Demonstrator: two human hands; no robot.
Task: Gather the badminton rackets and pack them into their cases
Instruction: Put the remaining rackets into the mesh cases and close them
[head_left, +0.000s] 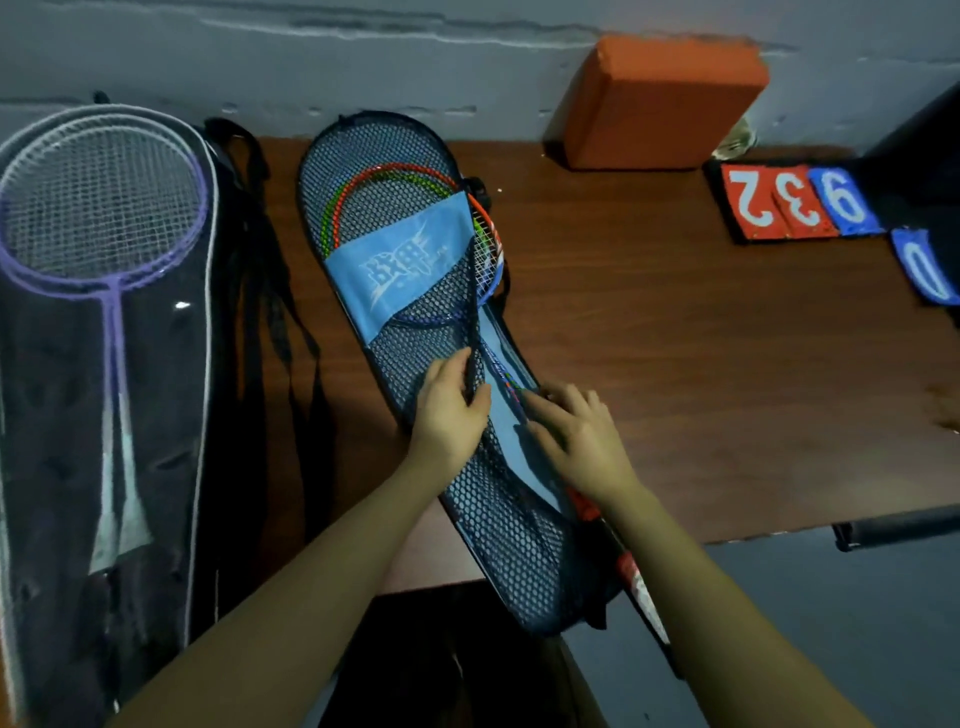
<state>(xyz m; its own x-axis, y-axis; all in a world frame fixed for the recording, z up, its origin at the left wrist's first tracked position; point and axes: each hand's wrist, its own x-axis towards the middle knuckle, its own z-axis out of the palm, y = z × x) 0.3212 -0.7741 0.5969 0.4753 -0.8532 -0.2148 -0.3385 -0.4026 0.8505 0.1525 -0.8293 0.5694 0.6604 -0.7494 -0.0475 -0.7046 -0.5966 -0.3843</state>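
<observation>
Closing up the mesh case (483, 499) on the table (675, 332), rackets (395, 179) inside. Left hand (449, 410) pinching the case's dark edge, right hand (579, 434) pressing flat with loose fingers. Next, likely: tucking in the protruding handles, drawing the opening shut.

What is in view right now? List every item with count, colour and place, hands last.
blue mesh racket case: one, blue with a light blue band, middle of the table, lying slantwise, edge open.
red and green rackets: two at least, heads inside the mesh case.
black clear-front racket case: one, left side.
purple and white rackets: two, inside the black case.
black straps: between the cases.
orange foam block: one, against the wall.
number flip cards: red and blue, right.
brown wooden table: one.
left hand: pinches the case's open edge.
right hand: rests on the case.
</observation>
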